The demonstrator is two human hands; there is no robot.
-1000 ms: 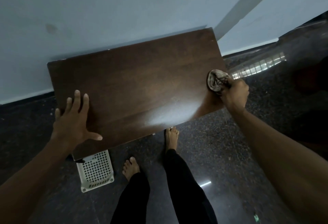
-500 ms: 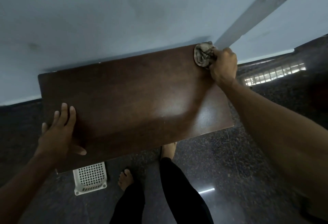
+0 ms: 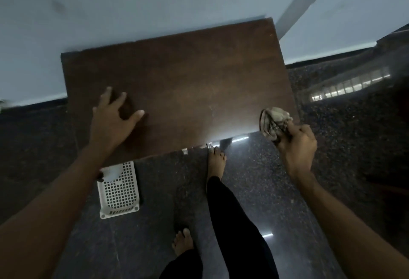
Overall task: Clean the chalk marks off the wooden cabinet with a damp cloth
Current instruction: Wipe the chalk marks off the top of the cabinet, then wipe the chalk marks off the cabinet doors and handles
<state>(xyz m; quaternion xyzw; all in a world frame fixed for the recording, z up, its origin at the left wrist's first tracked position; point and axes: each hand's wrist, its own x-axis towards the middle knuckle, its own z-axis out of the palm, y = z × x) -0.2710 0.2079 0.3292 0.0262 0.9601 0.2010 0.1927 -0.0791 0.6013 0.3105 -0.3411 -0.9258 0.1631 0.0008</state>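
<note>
While the right hand (image 3: 297, 146) grips the bunched cloth (image 3: 275, 121) at the near right corner of the cabinet (image 3: 188, 75), unwiped length runs left toward the left hand (image 3: 110, 119), which rests there with fingers spread.

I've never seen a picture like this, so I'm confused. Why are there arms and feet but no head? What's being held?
The camera sits on the person's head and looks down, so you see their own arms and bare feet. The brown board is the top of a wooden cabinet beside a wall. The left hand lies spread open on it. The right hand has a crumpled cloth in its grip at the near right corner. A white basket full of holes sits on the dark floor below.
</note>
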